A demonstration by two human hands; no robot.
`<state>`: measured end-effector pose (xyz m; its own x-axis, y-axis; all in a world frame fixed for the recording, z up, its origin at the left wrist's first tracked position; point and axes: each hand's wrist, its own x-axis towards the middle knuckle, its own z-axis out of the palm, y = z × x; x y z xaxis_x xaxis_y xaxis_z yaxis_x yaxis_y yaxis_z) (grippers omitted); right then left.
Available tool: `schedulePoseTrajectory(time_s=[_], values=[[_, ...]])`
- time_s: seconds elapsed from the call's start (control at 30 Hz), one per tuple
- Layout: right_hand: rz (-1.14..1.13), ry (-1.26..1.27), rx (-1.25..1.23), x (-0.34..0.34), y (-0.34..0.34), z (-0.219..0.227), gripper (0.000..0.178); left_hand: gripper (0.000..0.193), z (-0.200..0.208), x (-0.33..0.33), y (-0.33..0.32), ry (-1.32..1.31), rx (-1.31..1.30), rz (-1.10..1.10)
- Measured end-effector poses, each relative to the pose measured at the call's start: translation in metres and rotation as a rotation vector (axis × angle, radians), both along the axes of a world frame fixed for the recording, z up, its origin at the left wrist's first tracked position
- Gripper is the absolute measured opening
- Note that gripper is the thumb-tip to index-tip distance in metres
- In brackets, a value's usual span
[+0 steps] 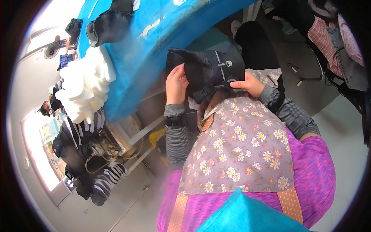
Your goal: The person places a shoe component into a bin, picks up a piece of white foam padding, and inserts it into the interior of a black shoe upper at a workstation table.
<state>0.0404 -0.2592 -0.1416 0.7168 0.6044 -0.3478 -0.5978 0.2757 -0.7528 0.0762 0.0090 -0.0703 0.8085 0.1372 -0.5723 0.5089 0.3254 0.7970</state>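
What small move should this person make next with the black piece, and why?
Perhaps smooth the left end of the black piece with the left hand: that end looks curled and rumpled, the left hand is right beside it, and the right hand pinches the other end, thumb on top.
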Motion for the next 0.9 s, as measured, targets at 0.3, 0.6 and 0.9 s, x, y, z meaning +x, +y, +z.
schedulePoseTrajectory(time_s=[0.3,0.6,0.9], values=[[0.019,-0.045,0.001,0.011,-0.001,-0.005,0.045,0.012,-0.012,-0.011,-0.001,-0.381,0.688,-0.066],[-0.058,0.352,0.306,0.011,-0.008,-0.011,0.047,0.032,-0.020,-0.064,0.033,-0.079,0.073,-0.085],[0.110,0.081,0.007,0.012,-0.003,-0.007,0.055,0.015,0.015,-0.062,-0.004,-0.297,0.330,-0.297]])
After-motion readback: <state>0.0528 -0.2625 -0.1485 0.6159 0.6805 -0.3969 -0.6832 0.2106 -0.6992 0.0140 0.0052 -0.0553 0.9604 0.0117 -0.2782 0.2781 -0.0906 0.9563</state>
